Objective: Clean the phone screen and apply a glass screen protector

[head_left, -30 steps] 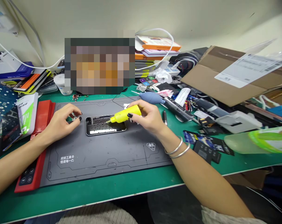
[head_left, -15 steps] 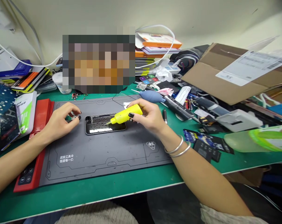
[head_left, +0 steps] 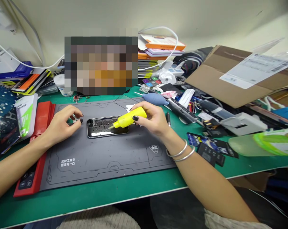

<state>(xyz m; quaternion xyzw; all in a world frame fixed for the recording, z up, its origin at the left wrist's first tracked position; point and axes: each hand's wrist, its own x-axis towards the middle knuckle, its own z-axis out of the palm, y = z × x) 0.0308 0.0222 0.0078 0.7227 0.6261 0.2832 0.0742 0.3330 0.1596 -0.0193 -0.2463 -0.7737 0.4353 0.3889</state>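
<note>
A smartphone (head_left: 98, 128) lies screen up on the dark grey work mat (head_left: 91, 168), with rows of small drops over its dark face. Tilted above it is a yellow squeeze bottle (head_left: 129, 118), its fine nozzle pointing down-left close to the screen; whether the tip touches, I cannot tell. My right hand (head_left: 153, 117) is wrapped round the back of this bottle. Left of the phone, my left hand (head_left: 63, 124) rests on the mat with thumb and fingers curved apart, holding nothing. Some small metal parts (head_left: 73, 120) show between thumb and fingers.
A red control unit (head_left: 29, 183) borders the mat at left. To the right lie a blue air blower (head_left: 154, 99), a black pen-like tool (head_left: 168, 119), flat batteries (head_left: 207, 153) and a green-lidded container (head_left: 244, 144). Behind them stands a cardboard box (head_left: 205, 76). A pixelated block covers the back centre.
My right hand and the yellow bottle have shifted very slightly to the right over the phone. My left hand and the phone stay where they were.
</note>
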